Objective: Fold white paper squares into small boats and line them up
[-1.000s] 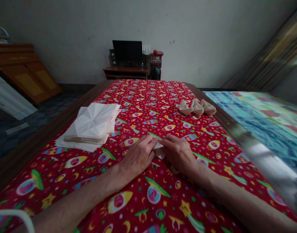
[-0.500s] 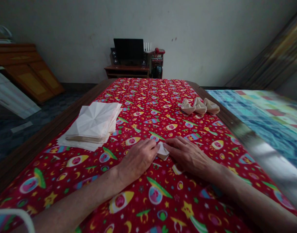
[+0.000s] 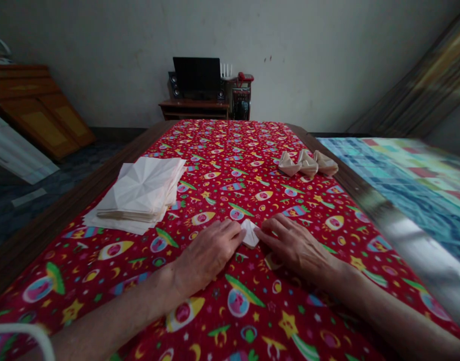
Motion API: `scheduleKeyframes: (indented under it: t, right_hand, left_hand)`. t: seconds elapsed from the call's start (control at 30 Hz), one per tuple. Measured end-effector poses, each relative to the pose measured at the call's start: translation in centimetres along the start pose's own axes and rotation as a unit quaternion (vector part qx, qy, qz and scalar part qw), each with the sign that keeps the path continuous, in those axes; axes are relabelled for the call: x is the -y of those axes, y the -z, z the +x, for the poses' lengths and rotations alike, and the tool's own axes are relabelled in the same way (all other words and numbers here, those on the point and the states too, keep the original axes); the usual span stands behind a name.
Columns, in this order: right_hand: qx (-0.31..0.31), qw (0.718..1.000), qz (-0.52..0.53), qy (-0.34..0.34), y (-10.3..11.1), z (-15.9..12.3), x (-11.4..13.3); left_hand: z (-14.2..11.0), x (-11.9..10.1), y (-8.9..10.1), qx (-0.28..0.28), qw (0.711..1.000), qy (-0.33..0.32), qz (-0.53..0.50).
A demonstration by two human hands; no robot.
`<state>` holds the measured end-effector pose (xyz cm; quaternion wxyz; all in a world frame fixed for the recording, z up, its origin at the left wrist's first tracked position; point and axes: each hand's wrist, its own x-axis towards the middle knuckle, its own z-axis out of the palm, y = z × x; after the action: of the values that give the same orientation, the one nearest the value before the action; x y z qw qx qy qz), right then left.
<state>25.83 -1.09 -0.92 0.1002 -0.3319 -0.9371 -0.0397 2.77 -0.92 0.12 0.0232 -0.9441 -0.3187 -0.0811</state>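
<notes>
A small piece of folded white paper [image 3: 250, 234] lies on the red patterned tablecloth [image 3: 230, 296], between my two hands. My left hand [image 3: 214, 246] has its fingers closed on the paper's left edge. On the other side, my right hand [image 3: 292, 244] pinches the right edge with thumb and fingertips. The thumbs are partly hidden. To the left is a stack of creased white paper sheets [image 3: 147, 185]. Three folded paper pieces [image 3: 289, 164] stand in a row at the far right of the cloth.
A monitor [image 3: 197, 75] with speakers rests on a small desk [image 3: 194, 108] by the wall, near a red telephone [image 3: 245, 76]. A bed [image 3: 399, 185] adjoins the table's right side. Wooden cabinets [image 3: 45, 115] stand at left. A white curved bar [image 3: 30, 328] crosses the lower left corner.
The paper between my hands now looks narrower and more pointed, with its sides folded in. My right fingers have lifted a little and spread slightly. The whole view has shifted slightly.
</notes>
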Motion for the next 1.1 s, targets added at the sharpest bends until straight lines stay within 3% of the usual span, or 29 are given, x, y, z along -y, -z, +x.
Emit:
scheduleKeyframes:
  t: [0.17, 0.3, 0.53, 0.73, 1.1]
  right_hand:
    - [0.023, 0.999, 0.04, 0.004, 0.2, -0.2, 0.4]
    - [-0.011, 0.996, 0.089, -0.005, -0.5, -0.4, -0.1]
    - [-0.11, 0.967, 0.225, -0.041, -1.5, 0.2, -0.8]
    - [-0.111, 0.958, 0.246, -0.093, -1.3, 0.7, -0.4]
    - [-0.121, 0.934, 0.272, -0.199, -0.8, 1.2, 1.1]
  left_hand:
    - [-0.1, -0.1, -0.1, -0.007, 1.0, -0.013, -0.015]
    - [-0.5, 0.4, -0.2, -0.017, 0.998, -0.025, -0.057]
    - [-0.3, 1.0, -1.2, -0.078, 0.982, 0.03, -0.17]
    - [0.5, 1.7, -2.8, -0.163, 0.956, 0.052, -0.24]
    - [1.1, 1.8, -2.7, -0.153, 0.952, 0.128, -0.232]
